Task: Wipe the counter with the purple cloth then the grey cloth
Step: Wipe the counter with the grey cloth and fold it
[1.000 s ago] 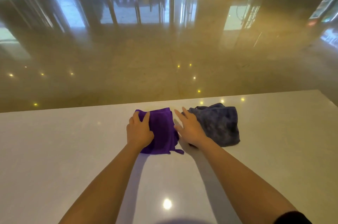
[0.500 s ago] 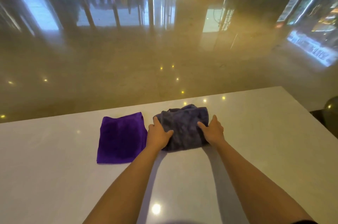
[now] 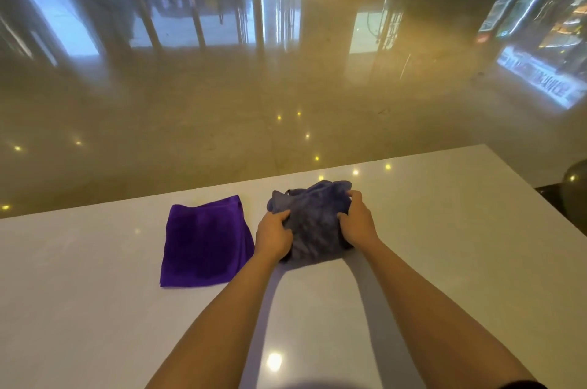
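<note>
A purple cloth [image 3: 205, 242] lies flat and folded on the white counter [image 3: 95, 293], left of centre, with no hand on it. Right beside it sits a bunched grey cloth [image 3: 313, 223]. My left hand [image 3: 273, 236] grips the grey cloth's left side with curled fingers. My right hand [image 3: 357, 218] grips its right side, fingers closed over the far edge. Both forearms reach in from the bottom of the view.
The counter's far edge runs across the middle of the view, with a glossy beige floor [image 3: 286, 71] beyond it. The counter's right end drops off near a dark round object [image 3: 575, 185]. Glass doors stand at the far back.
My left hand left the purple cloth, which now lies flat. Both hands moved to the grey cloth and have closed on its sides, bunching it.
</note>
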The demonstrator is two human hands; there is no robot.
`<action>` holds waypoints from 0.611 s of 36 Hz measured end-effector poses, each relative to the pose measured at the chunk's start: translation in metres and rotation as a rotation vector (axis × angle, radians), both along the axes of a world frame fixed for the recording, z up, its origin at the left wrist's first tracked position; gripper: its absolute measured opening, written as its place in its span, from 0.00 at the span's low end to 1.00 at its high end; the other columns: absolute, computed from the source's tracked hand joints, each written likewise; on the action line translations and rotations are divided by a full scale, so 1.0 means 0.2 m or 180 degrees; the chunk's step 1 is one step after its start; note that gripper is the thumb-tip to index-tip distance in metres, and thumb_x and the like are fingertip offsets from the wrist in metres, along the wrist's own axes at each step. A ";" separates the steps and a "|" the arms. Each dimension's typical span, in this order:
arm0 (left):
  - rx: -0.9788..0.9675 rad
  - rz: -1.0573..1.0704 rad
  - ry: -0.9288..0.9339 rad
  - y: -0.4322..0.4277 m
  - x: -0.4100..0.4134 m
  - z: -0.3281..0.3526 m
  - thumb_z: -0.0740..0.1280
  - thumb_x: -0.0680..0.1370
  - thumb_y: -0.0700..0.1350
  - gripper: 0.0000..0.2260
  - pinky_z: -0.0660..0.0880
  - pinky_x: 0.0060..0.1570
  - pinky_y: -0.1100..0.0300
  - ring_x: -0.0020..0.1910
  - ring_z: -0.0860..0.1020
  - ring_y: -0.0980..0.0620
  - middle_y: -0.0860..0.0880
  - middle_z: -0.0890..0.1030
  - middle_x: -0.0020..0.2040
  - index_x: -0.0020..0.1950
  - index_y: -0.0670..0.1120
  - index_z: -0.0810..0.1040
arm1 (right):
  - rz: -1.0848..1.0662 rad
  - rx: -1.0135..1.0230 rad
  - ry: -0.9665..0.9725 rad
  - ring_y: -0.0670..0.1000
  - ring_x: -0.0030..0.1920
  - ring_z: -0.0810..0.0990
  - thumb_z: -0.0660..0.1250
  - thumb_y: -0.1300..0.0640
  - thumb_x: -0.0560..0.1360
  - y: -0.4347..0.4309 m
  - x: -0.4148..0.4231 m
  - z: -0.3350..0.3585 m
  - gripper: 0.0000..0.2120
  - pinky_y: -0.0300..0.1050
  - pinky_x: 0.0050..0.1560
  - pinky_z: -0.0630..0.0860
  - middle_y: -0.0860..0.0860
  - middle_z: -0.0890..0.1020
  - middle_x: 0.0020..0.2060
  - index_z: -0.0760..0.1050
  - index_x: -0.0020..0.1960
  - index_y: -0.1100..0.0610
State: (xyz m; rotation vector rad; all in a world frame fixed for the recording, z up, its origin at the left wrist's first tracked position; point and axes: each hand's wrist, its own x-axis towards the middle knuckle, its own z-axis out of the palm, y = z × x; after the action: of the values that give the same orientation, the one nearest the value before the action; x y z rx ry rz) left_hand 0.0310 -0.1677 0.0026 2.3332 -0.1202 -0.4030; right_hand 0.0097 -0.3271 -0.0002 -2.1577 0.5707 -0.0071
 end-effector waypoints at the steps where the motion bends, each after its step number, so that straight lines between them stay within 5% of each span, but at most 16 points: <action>1: 0.0017 -0.0004 -0.0036 0.01 -0.01 0.01 0.58 0.77 0.35 0.18 0.69 0.58 0.58 0.61 0.73 0.40 0.40 0.73 0.65 0.67 0.43 0.70 | 0.0036 -0.0003 -0.0074 0.58 0.63 0.71 0.58 0.64 0.77 0.01 -0.01 0.01 0.20 0.43 0.58 0.67 0.59 0.71 0.65 0.59 0.68 0.59; 7: -0.0063 0.0011 -0.0128 0.09 -0.04 0.10 0.57 0.79 0.37 0.20 0.67 0.62 0.58 0.64 0.70 0.43 0.42 0.68 0.68 0.71 0.45 0.65 | 0.0124 -0.0053 -0.0306 0.56 0.65 0.71 0.58 0.64 0.78 0.09 -0.03 0.12 0.20 0.46 0.63 0.69 0.56 0.70 0.67 0.59 0.69 0.57; 22: -0.0186 0.0335 -0.0303 0.69 -0.35 0.37 0.58 0.79 0.38 0.20 0.65 0.67 0.55 0.68 0.67 0.43 0.42 0.66 0.70 0.71 0.45 0.64 | 0.0647 -0.0080 -0.0697 0.56 0.63 0.71 0.57 0.65 0.76 0.61 -0.29 0.35 0.21 0.41 0.57 0.65 0.57 0.71 0.65 0.61 0.68 0.58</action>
State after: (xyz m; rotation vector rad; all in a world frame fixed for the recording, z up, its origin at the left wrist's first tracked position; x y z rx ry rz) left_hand -0.0390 -0.0296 0.0770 2.2898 -0.0540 -0.2332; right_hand -0.0477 -0.2043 0.0691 -2.1949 0.2259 -0.1384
